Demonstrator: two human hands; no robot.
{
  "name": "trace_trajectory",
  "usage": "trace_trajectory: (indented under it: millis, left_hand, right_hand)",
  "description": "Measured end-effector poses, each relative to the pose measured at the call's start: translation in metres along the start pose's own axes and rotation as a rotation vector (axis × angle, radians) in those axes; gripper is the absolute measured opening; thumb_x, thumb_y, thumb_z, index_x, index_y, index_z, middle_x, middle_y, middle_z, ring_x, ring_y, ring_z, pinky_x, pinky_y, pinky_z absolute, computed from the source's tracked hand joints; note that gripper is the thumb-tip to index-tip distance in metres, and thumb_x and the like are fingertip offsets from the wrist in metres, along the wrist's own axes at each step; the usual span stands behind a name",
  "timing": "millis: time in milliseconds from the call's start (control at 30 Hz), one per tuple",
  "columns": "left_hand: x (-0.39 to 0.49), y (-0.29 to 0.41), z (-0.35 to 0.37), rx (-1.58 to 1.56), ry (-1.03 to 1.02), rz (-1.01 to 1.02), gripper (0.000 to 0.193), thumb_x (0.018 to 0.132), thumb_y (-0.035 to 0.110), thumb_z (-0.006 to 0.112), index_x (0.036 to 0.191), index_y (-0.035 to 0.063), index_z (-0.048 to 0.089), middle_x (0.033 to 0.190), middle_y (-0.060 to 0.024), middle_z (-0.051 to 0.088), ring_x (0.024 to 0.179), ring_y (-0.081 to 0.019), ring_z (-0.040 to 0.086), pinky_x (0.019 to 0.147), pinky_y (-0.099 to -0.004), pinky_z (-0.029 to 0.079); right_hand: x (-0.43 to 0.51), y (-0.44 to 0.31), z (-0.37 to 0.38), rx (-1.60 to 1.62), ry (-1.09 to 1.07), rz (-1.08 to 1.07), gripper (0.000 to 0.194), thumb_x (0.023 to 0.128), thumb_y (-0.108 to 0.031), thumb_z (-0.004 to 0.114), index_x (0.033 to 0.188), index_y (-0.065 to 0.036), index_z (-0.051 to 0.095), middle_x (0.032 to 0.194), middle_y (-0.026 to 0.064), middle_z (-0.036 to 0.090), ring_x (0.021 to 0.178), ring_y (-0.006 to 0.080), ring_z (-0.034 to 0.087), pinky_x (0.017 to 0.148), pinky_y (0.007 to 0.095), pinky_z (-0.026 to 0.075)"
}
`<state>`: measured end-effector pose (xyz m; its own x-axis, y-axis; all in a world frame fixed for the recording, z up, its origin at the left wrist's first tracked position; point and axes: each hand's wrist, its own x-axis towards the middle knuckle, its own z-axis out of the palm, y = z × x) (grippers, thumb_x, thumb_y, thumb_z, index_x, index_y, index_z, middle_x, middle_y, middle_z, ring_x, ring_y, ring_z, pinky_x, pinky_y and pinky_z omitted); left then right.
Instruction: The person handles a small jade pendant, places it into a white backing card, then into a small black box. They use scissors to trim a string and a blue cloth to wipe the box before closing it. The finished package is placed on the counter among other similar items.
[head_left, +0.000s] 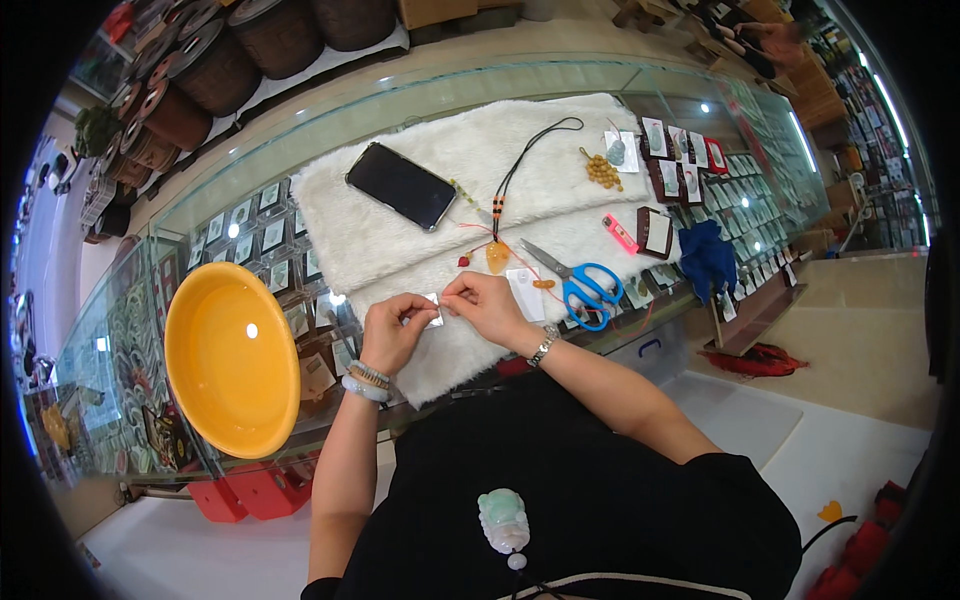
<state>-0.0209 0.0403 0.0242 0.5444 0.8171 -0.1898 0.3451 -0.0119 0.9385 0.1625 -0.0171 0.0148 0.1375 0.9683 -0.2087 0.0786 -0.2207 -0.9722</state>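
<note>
A small shiny packet (435, 313) is pinched between the thumb and finger of my left hand (391, 331). My right hand (486, 306) pinches at the packet's upper edge, its fingertips almost meeting the left ones. Both are low over a white fur cloth (420, 262). Just beyond my right hand lies an amber-coloured pendant (497, 256) on a black cord (517, 165), with a red bead (463, 262) beside it. A white card (526, 296), an orange-brown bead piece (544, 284) and blue-handled scissors (574, 281) lie to its right, with red thread (536, 271) running between them.
A yellow plastic basin (232, 360) stands on the glass display case (525, 79) at left. A black phone (401, 185), yellow beads (602, 172), a pink tool (620, 234) and boxed pendants (670, 180) lie beyond. A blue cloth (707, 259) hangs at the right edge.
</note>
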Motion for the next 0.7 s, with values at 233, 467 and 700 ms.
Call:
trace_trajectory:
  millis: [233, 467, 700]
  left_hand:
    - [0.013, -0.006, 0.0, -0.113, 0.004, -0.117, 0.013, 0.08, 0.007, 0.077, 0.089, -0.001, 0.072, 0.076, -0.0077, 0.071, 0.068, -0.009, 0.065, 0.062, -0.0228, 0.051]
    - [0.012, -0.011, -0.002, -0.045, -0.025, -0.065, 0.015, 0.081, 0.01, 0.076, 0.09, -0.0017, 0.074, 0.076, -0.0084, 0.073, 0.067, -0.0097, 0.066, 0.061, -0.024, 0.05]
    - [0.01, -0.009, -0.002, -0.012, -0.039, -0.059, 0.012, 0.086, 0.008, 0.072, 0.092, -0.002, 0.073, 0.077, -0.0055, 0.072, 0.068, -0.0067, 0.062, 0.061, -0.022, 0.048]
  right_hand:
    - [-0.012, -0.014, -0.002, -0.38, 0.045, -0.217, 0.016, 0.087, -0.017, 0.068, 0.086, -0.002, 0.066, 0.076, 0.01, 0.066, 0.067, 0.0245, 0.064, 0.061, 0.035, 0.049]
    - [0.003, -0.015, 0.005, -0.551, -0.019, -0.537, 0.016, 0.087, -0.02, 0.066, 0.089, -0.004, 0.066, 0.078, 0.0104, 0.066, 0.07, 0.0267, 0.064, 0.063, 0.0357, 0.049]
    - [0.007, -0.012, -0.004, 0.001, 0.105, -0.034, 0.018, 0.094, -0.018, 0.064, 0.098, -0.001, 0.068, 0.078, 0.0022, 0.066, 0.068, 0.0068, 0.058, 0.061, 0.0248, 0.049]
